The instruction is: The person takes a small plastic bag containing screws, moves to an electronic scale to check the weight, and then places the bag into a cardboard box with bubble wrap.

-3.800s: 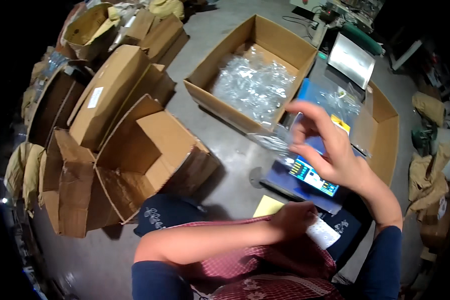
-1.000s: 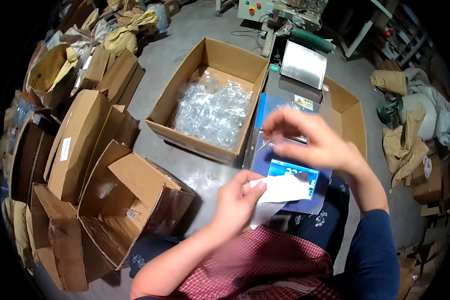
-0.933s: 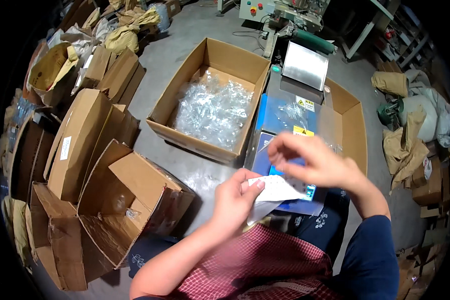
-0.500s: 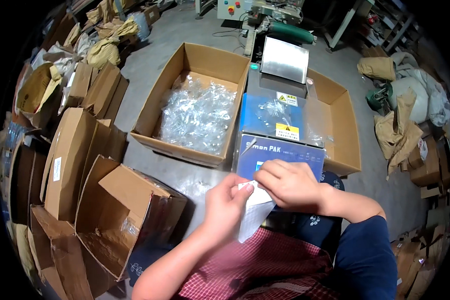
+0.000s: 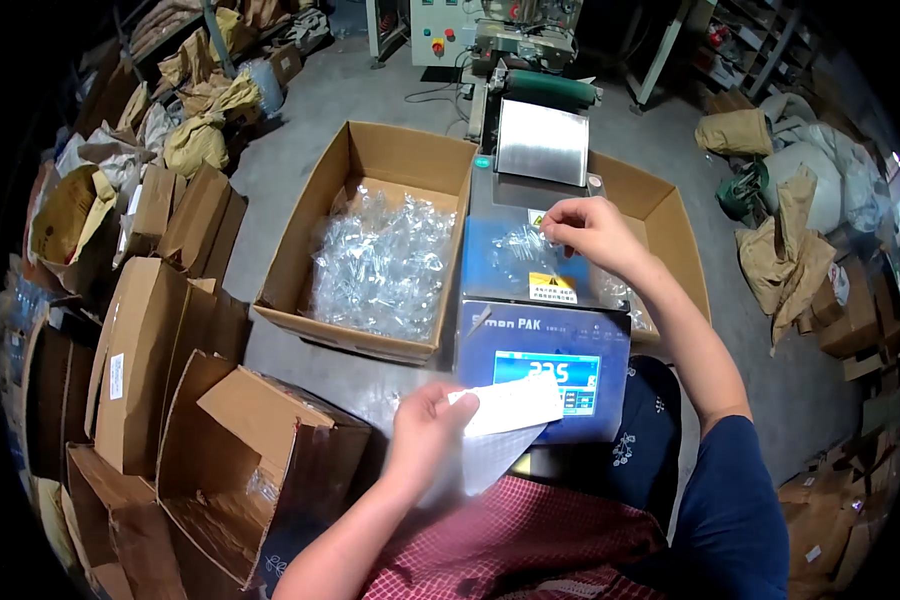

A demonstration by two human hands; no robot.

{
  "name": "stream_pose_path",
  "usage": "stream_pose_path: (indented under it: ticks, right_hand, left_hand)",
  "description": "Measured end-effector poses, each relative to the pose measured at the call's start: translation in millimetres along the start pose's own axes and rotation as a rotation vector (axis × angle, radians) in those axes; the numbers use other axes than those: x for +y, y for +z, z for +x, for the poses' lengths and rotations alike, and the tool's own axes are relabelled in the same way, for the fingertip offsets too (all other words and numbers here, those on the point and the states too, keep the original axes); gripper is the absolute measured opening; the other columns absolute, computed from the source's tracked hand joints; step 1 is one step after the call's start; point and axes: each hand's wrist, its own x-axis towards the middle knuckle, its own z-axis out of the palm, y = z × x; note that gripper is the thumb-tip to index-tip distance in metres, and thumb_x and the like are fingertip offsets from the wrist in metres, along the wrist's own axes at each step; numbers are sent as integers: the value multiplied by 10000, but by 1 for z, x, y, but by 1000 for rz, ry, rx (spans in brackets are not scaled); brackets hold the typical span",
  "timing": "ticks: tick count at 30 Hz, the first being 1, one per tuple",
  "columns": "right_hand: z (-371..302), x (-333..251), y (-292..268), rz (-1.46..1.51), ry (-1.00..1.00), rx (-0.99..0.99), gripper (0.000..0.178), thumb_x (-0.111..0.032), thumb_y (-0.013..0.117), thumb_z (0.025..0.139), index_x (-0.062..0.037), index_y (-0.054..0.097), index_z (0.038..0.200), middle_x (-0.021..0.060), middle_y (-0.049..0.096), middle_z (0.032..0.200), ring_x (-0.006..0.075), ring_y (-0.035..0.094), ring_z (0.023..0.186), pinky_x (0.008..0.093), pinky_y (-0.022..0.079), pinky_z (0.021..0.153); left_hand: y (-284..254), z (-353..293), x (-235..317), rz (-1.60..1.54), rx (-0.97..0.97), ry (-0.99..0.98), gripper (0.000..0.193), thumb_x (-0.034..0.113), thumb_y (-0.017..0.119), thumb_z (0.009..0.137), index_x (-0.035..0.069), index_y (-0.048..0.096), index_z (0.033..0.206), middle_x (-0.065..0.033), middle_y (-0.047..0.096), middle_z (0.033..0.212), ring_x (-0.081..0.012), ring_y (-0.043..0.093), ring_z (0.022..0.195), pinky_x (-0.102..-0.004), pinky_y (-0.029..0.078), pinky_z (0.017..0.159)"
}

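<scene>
The left hand (image 5: pixel 425 428) pinches white paper (image 5: pixel 515 406) partly across the lit screen (image 5: pixel 575 368), which could hide a reading, while the right hand (image 5: pixel 592 236), curled and its grip unclear, might brush the clear plastic (image 5: pixel 515 250) off the blue machine (image 5: pixel 478 240)
</scene>
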Motion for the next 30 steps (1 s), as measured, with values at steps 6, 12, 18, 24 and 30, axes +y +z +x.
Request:
stream_pose_path:
  ticks: [6, 12, 18, 24, 30]
  right_hand:
    - [9, 7, 15, -222, -81, -15, 186, -160, 655, 832, 5, 706, 900, 93, 693, 748, 214, 670, 686, 337, 528, 665]
    - [-8, 6, 27, -485, -512, -56, 663, -144, 747, 778, -36, 431, 1350, 171, 453, 1222, 327, 545, 1123, 384, 499, 913]
    - [-12, 8, 36, -508, -589, 115, 612, 92, 586, 754, -21, 440, 1338, 229, 428, 1243, 441, 506, 1157, 442, 467, 983]
    - [-13, 16, 5, -93, -300, 399, 611, 78, 589, 752, -62, 465, 1334, 162, 434, 1276, 239, 616, 1004, 330, 583, 750]
    - [-24, 51, -28, -401, -322, 535, 543, -6, 674, 786, -47, 491, 1297, 105, 561, 1137, 134, 585, 800, 260, 546, 687]
  left_hand:
    - [1, -1, 0, -7, -2, 14, 188, 155, 676, 941, -17, 634, 1002, -19, 665, 797, -68, 563, 696, -236, 441, 654]
    - [5, -4, -2, -38, 26, 60, 185, 143, 662, 950, -20, 625, 1028, -18, 671, 811, -66, 575, 710, -225, 445, 659]
    - [7, -4, -2, -67, 3, 77, 167, 116, 633, 967, -26, 612, 1053, -29, 689, 850, -57, 595, 747, -216, 456, 678]
    - [4, -6, -1, -63, 2, 81, 163, 111, 631, 969, -22, 612, 1061, -33, 696, 863, -54, 599, 750, -213, 457, 681]
    - [8, -4, -2, -31, -6, 70, 162, 110, 643, 960, -21, 620, 1054, -23, 690, 849, -55, 597, 744, -216, 459, 676]
